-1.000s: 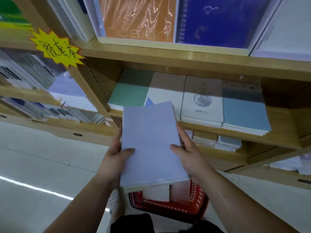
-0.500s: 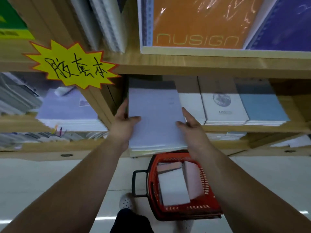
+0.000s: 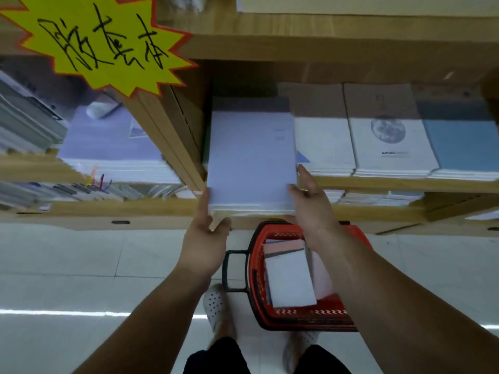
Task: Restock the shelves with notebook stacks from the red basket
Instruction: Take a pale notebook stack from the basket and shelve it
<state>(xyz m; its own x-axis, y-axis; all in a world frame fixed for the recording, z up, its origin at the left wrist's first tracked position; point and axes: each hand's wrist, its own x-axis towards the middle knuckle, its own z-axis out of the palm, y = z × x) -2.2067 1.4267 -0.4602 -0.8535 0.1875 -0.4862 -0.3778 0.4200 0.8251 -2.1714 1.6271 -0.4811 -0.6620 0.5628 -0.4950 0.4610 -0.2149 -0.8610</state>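
Wooden shelf ahead of both grips, left hand and right hand clasp the notebook stack, needing a final push inward.

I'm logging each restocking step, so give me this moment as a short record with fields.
stack in hand: lavender notebook stack, leftmost slot of the shelf, near edge overhanging
left hand: at stack's near-left corner
right hand: at stack's near-right corner
neighbours: white stack, moon-cover stack, blue stack
red basket: on floor, notebooks inside
sign: yellow starburst tag
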